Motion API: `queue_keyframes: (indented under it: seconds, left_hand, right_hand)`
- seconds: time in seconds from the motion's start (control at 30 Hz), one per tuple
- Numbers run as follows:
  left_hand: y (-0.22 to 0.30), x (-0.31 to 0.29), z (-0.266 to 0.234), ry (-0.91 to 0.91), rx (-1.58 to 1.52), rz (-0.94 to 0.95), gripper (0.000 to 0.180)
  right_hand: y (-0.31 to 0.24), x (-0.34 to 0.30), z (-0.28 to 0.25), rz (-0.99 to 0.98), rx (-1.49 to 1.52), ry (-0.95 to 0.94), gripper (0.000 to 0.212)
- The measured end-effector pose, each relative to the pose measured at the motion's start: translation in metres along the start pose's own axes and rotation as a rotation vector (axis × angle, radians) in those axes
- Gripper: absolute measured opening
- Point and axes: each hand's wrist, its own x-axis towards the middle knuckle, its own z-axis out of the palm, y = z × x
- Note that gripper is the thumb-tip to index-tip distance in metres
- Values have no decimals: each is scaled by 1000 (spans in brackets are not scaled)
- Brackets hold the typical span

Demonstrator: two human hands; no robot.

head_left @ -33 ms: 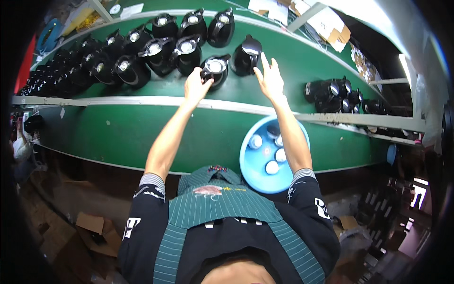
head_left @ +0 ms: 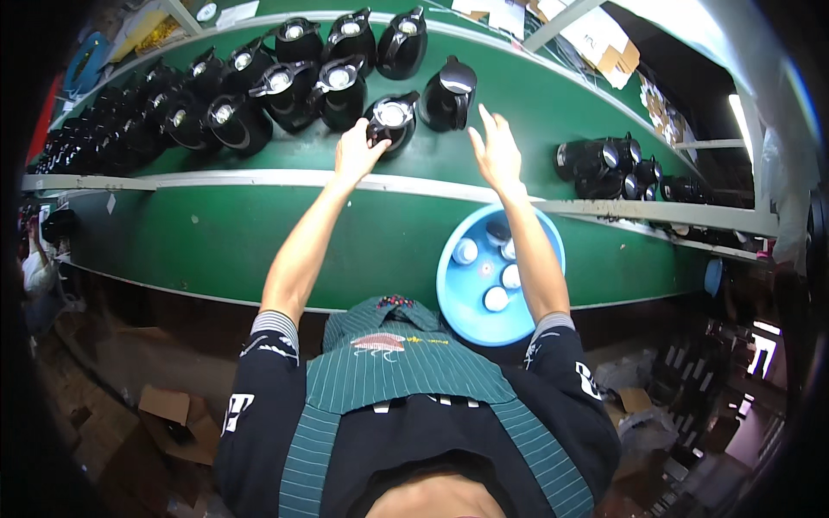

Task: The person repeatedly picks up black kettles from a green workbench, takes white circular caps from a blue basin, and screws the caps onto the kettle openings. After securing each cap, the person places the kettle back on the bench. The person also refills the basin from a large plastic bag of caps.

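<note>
My left hand (head_left: 354, 155) clamped on silver-topped jug (head_left: 395, 116), 8 o'clock side. My right hand (head_left: 497, 154), spread, empty, nearer lidded jug (head_left: 451, 86), upright at its 11 o'clock.

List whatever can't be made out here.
All in the head view:
Part of the blue basin: covered by the right forearm.
Some fingers of the left hand: hidden by the hand itself and the jug it grips.
Inside of the dark-topped jug: hidden by its top.
Far-left jugs: overlapping, too small to count.
</note>
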Motion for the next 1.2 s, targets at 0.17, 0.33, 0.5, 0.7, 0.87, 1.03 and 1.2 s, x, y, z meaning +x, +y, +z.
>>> queue_keyframes:
  seconds: [0.17,0.33,0.5,0.7,0.87,1.03,1.2]
  left_hand:
    - [-3,-35,16,159,-212,112,47]
    - [18,-78,1,15,-173,74,37]
    - [21,-119,-22,-96,-175,116,38]
    - [12,-151,-30,-100,-118,200,33]
    - [37,-166,-36,-141,-46,364,30]
    - [43,-175,-54,-160,47,388,31]
    - [43,-167,-67,-207,207,542,30]
  right_hand:
    - [27,-197,-21,545,51,-615,48]
    - [-13,-269,15,361,-127,-693,81]
    - [-20,-247,1,522,-150,-564,79]
    - [-67,-176,-80,590,682,137,56]
    - [-140,-125,-71,51,751,110,41]
    - [-129,-127,-83,47,700,-134,52]
    - [-130,-114,-110,-226,494,-383,89]
